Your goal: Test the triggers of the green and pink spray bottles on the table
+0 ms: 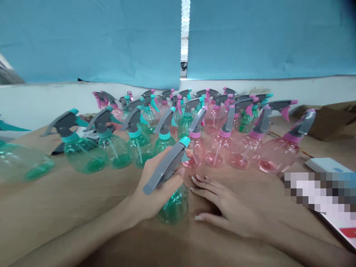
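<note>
In the middle foreground stands a green spray bottle (174, 207) with a grey and teal trigger head. My left hand (150, 185) is wrapped round its neck, under the spray head. The bottle's collar is hidden behind my fingers. Just right of that bottle, my right hand (222, 204) lies on the brown tabletop (116, 222) with its fingers stretched out, holding nothing. Beyond my hands is a front row of bottles: green ones such as this spray bottle (136, 148) on the left, and pink ones such as this spray bottle (218, 148) on the right.
More spray bottles (189, 118), pink and green, crowd behind the front row. A green bottle (25, 163) is at the far left. To the right are a brown cardboard box (330, 118), a white box (328, 165) and a partly pixelated flat object (333, 215). Blue curtains (89, 40) hang behind.
</note>
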The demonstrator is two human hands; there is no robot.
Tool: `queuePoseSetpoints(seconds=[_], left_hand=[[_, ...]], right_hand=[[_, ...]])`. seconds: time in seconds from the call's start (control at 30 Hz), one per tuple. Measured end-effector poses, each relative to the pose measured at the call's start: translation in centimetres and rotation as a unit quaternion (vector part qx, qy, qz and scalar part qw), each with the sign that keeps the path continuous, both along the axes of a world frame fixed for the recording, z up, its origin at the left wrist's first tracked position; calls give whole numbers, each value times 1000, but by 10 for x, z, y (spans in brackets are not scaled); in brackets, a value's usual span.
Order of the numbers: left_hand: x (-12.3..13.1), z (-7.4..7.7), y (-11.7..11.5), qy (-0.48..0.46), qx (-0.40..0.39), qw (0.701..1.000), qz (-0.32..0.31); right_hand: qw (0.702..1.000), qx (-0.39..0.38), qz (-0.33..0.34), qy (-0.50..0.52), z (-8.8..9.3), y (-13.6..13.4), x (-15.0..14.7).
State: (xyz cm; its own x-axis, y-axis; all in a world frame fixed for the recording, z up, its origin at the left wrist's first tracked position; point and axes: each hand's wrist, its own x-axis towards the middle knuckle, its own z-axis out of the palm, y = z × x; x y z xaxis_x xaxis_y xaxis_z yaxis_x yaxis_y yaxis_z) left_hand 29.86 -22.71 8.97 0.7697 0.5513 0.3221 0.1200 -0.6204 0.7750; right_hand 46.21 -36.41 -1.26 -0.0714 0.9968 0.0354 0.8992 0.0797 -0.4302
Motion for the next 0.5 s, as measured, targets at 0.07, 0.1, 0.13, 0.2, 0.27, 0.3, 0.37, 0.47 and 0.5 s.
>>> queuePoseSetpoints(seconds=[0.07,0.1,0.13,0.2,0.27,0.3,0.37,0.47,0.5], left_hand=[[0,-1,1,-6,-6,1000,-4],[0,-2,2,-8,-8,1000,-6],[0,-3,2,-8,-12,1000,-8],[-1,-4,3,-6,-22,1000,-12],[-1,-3,2,-4,-29,1000,-11],[-1,-3,2,-5,-29,1000,-9],[-1,-2,1,-8,-26,1000,-7],[-1,-1,0,-12,-25,1000,-14],[-1,-2,0,-11,-27,999,-17]], right_hand=[[1000,3,-1,1,0,0,0],[1000,4,-1,2,-1,0,0],[1000,5,-1,2,-1,0,1],[1000,6,-2,3,-2,0,1],[1000,7,-1,6,-3,0,1],[1000,7,-1,8,-3,-1,1],[1000,11,0,14,-4,-1,1],[999,19,1,26,-4,-1,2],[999,21,1,31,-4,-1,2]])
